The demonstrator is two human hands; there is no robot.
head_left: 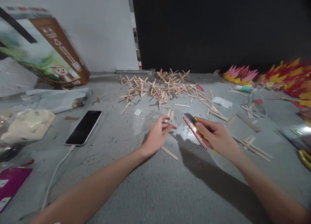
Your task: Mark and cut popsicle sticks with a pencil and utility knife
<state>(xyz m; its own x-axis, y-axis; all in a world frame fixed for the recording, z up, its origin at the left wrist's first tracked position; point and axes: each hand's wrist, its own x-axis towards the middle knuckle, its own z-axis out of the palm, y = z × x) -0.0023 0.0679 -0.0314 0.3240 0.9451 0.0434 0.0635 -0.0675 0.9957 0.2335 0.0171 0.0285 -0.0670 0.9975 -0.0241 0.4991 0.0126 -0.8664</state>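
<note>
My left hand [158,133] is closed in a pinch at a short wooden craft stick [172,116], which pokes up past the fingertips. A second stick piece [168,114] shows just behind the fingers; whether it is held too I cannot tell. My right hand [216,136] grips a yellow utility knife [194,119], its blade out and pointing left toward my left hand. Beneath the knife a thin red-patterned pencil-like rod [194,133] lies slanted, close to the right fingers. One loose craft stick [170,153] rests on the grey table under my left wrist.
A heap of crossed craft sticks [155,88] lies at the back. Loose sticks [252,148] are on the right, near red and yellow paper petals [289,75]. A phone [84,128] with its cable [57,172] and a printed box [48,52] are on the left.
</note>
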